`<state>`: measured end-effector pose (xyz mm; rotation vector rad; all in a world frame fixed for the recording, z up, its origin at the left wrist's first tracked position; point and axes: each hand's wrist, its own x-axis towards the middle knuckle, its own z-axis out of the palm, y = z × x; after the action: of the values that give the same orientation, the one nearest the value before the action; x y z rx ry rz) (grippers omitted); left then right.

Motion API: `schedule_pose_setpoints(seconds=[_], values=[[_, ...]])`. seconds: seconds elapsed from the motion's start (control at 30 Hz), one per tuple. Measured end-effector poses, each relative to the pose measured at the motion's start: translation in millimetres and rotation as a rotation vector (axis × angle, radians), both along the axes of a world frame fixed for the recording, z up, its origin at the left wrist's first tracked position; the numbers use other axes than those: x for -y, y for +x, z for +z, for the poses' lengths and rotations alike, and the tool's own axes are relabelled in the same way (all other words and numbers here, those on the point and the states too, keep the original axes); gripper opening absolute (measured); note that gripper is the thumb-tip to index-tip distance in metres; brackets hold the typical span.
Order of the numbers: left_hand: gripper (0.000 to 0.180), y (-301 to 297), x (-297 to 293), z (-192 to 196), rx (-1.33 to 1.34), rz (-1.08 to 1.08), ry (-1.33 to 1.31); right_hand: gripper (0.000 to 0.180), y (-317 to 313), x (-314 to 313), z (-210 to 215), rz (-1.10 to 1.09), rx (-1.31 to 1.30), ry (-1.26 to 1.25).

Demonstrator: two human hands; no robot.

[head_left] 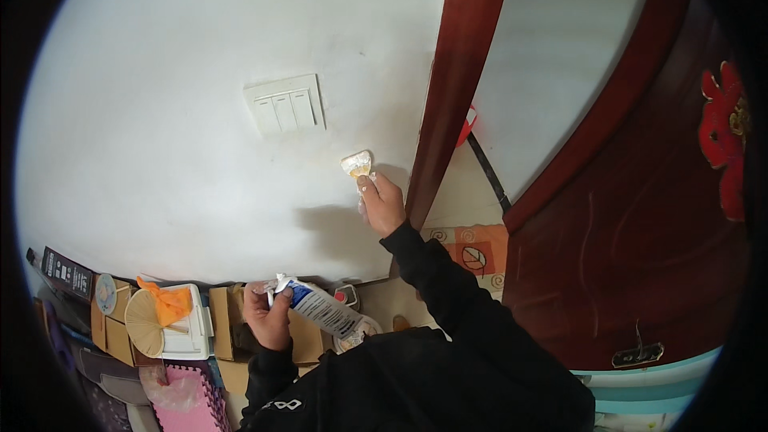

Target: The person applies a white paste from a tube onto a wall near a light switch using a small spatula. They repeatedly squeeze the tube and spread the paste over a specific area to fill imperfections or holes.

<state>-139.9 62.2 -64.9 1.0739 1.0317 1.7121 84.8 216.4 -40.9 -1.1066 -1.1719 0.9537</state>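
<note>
My right hand (381, 203) is raised to the white wall (176, 112) and grips a small putty scraper (358, 164), its blade smeared with pale filler and pressed flat on the wall just left of the dark red door frame (452, 88). My left hand (268, 316) is low near my chest and holds a white and blue tube (324, 310) by its nozzle end, the tube slanting down to the right. A white three-button wall switch (285, 104) sits up and left of the scraper.
A dark red door (640, 216) with a red flower ornament (724, 136) stands open at right. Cardboard boxes (220, 320), a round straw fan (146, 324), an orange bag (170, 304) and pink foam mats (188, 408) lie along the wall's base at lower left.
</note>
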Motion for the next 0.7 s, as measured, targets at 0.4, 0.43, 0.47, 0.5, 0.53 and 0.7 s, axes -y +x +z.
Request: schedule_pose_setpoints(seconds=[0.4,0.43,0.47,0.5,0.53,0.7], values=[[0.021,4.7,-0.8,6.5,-0.026,-0.008,-0.016,0.030,10.3,2.6,29.1,0.008,-0.391,-0.171],[0.021,5.2,-1.4,6.3,-0.008,-0.005,0.003,0.030,8.8,7.3,29.4,0.009,-0.403,-0.141],[0.021,4.8,-1.3,8.9,-0.030,-0.012,-0.026,0.030,7.9,10.3,32.3,0.008,-0.416,-0.111],[0.021,3.7,1.1,12.1,-0.049,-0.020,-0.057,0.029,7.9,12.1,44.5,0.021,-0.382,-0.031],[0.021,2.8,3.5,14.5,-0.069,-0.026,-0.092,0.029,8.8,11.7,63.9,0.034,-0.350,0.045],[0.021,5.8,-2.5,11.6,-0.046,-0.014,-0.023,0.028,19.0,-10.3,57.3,0.090,-0.402,-0.091]])
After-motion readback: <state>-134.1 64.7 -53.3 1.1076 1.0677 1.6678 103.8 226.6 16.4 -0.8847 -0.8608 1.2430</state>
